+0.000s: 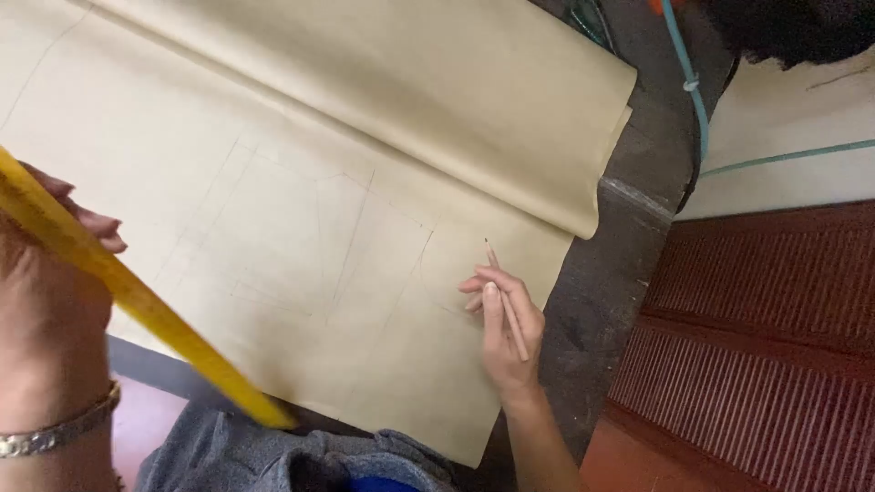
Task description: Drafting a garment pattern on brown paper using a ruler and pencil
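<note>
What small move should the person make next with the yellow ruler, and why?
Probably lower the yellow ruler flat onto the paper. The left hand holds it lifted above the sheet, while the right hand holds a pencil beside the faint drawn lines.

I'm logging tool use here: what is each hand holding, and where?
Right hand holds a pencil along its lower shaft, tip free. Left hand grips a yellow ruler near its upper end.
</note>
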